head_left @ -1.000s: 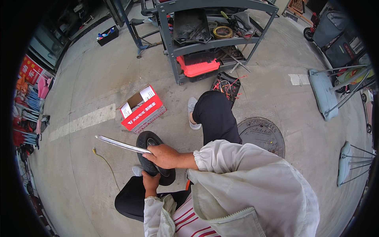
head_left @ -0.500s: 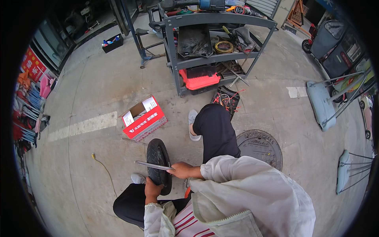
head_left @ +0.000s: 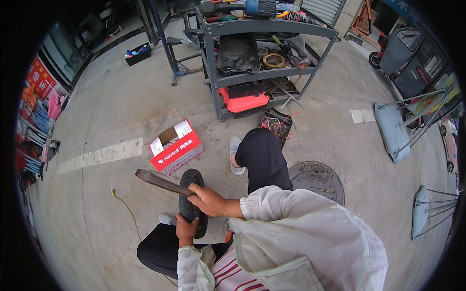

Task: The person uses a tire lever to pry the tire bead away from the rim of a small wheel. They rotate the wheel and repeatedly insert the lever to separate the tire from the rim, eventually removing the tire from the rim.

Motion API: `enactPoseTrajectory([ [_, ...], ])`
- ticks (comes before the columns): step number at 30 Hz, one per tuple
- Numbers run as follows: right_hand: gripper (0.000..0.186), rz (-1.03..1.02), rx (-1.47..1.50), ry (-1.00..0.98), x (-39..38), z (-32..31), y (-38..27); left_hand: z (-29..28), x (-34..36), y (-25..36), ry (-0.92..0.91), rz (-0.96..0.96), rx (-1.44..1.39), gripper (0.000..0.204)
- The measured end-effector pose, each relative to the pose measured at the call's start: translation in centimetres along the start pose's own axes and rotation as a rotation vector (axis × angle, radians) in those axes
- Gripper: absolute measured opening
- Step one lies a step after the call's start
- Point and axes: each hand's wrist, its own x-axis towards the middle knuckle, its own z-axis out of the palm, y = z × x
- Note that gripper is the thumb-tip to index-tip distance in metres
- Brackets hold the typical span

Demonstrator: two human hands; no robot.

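Note:
A small black tyre (head_left: 192, 179) stands upright between my knees, tread facing left. My left hand (head_left: 186, 229) grips its near lower part, fingers closed round the rubber. With my right hand (head_left: 206, 200) I hold one end of a long flat metal tyre lever (head_left: 161, 181). The lever reaches up and left across the tyre, its rounded far end in the air beyond it. My right hand is over the tyre's upper right side; I cannot tell whether it touches the rubber.
An open red-and-white cardboard box (head_left: 177, 150) stands just past the tyre. Ahead is a grey tool cart (head_left: 272, 72) with a black tray (head_left: 275, 127) of red wires near its foot. A yellow-ended cable (head_left: 127, 208) lies left; a manhole cover (head_left: 318, 182) is right.
My right hand has moved left and a little farther over the tyre. The lever has swung up, its free end now farther left and higher. My left hand still grips the tyre.

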Motion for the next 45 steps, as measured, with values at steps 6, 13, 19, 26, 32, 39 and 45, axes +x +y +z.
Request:
enactPoseTrajectory([
  [6,0.046,0.36,-0.323,-0.249,-3.9,-0.2,6.0,0.1,-0.5,-0.4,-0.031,0.027,0.051,0.065],
  [13,0.034,-0.093,-0.007,-0.102,6.7,-2.4,-12.0,-0.6,-0.6,1.7,-0.034,-0.027,0.077,0.063],
  [19,0.028,-0.165,0.127,0.007,4.2,-1.4,-7.2,-0.3,0.1,0.4,-0.015,-0.003,0.054,0.066],
  [26,0.051,0.475,-0.354,-0.316,-5.6,0.2,7.7,0.0,-0.3,-0.2,-0.105,0.066,0.039,0.07],
  [32,0.037,0.015,-0.015,-0.078,4.1,-1.4,-7.2,-0.2,-1.1,2.1,-0.136,0.056,0.165,0.07],
  [39,0.031,-0.067,0.138,0.013,3.0,-1.1,-5.6,0.0,0.0,0.9,-0.027,0.024,0.108,0.065],
  [45,0.051,0.521,-0.401,-0.313,-6.0,-1.3,10.3,-0.9,-0.4,1.0,-0.11,0.057,0.086,0.069],
])
